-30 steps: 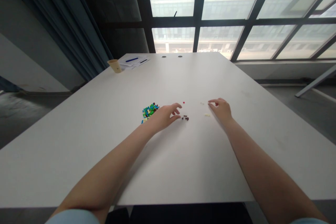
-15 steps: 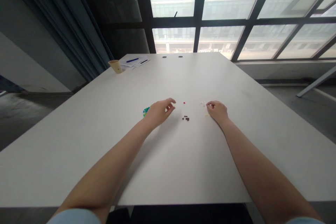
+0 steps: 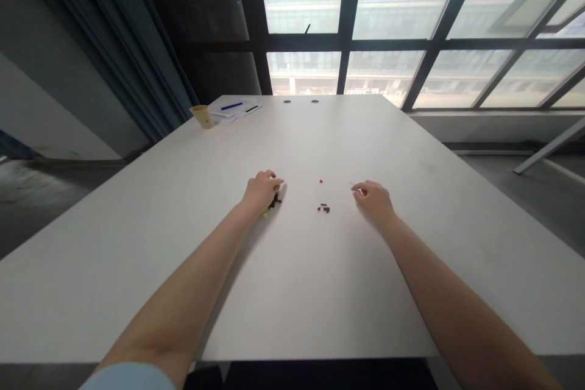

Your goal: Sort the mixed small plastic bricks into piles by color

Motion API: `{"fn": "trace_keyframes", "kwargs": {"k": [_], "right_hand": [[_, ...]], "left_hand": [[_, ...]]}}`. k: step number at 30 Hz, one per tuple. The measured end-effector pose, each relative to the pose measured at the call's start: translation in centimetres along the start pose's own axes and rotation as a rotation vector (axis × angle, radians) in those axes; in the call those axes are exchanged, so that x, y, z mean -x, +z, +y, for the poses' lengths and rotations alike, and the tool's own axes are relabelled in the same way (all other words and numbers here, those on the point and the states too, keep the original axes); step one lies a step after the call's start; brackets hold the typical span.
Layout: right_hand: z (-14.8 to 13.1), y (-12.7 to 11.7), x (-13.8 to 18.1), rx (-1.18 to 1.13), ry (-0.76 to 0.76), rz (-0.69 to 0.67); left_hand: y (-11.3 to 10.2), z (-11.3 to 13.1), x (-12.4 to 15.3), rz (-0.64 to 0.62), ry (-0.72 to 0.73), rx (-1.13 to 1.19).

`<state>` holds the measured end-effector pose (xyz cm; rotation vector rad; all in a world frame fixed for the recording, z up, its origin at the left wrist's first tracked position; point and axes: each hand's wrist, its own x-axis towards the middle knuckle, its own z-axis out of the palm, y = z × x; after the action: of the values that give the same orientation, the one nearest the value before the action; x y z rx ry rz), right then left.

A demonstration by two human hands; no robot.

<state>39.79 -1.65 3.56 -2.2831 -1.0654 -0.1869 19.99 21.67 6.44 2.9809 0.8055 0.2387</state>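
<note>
My left hand is lowered over a pile of small coloured building pieces. Its fingers curl closed at the right side of the pile and cover much of it; dark brown and green-yellow bits show below and beside the fingers. Whatever the fingertips pinch is too small to make out. To the right, my right hand rests low at the table with thumb and fingertips drawn together. Any piece between them cannot be told. Between the hands lie several dark brown pieces and, farther back, one small red piece.
The hands work on a large white table. At its far left stand a tan paper cup and papers with a blue pen on them. Windows rise behind the far edge.
My left hand has moved left and down onto the pile, its fingers closing from a looser, parted shape. The right hand has shifted slightly left, now covering most of the pale pieces there.
</note>
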Motion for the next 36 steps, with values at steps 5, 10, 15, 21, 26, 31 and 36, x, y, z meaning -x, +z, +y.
{"fn": "trace_keyframes", "kwargs": {"k": [5, 10, 15, 21, 26, 31, 36], "right_hand": [[-1.1, -0.1, 0.3, -0.006, -0.059, -0.010], [-1.2, -0.1, 0.4, -0.020, -0.075, -0.010], [-0.9, -0.2, 0.3, -0.017, -0.087, 0.001], [-0.8, -0.1, 0.3, -0.033, -0.093, 0.001], [-0.7, 0.0, 0.3, -0.040, -0.097, -0.002], [-0.7, 0.0, 0.3, -0.044, -0.092, -0.009], [-0.8, 0.0, 0.2, -0.045, -0.102, -0.007]], "left_hand": [[0.5, 0.3, 0.2, 0.021, 0.037, -0.014], [0.5, 0.0, 0.2, 0.001, 0.053, -0.031], [0.2, 0.0, 0.2, -0.003, 0.055, -0.057], [-1.0, 0.0, 0.1, -0.051, -0.010, -0.032], [-1.9, 0.1, 0.2, -0.126, -0.047, -0.070], [-1.9, -0.2, 0.1, -0.115, -0.041, 0.025], [-2.6, 0.8, 0.2, -0.059, 0.072, 0.424]]}}
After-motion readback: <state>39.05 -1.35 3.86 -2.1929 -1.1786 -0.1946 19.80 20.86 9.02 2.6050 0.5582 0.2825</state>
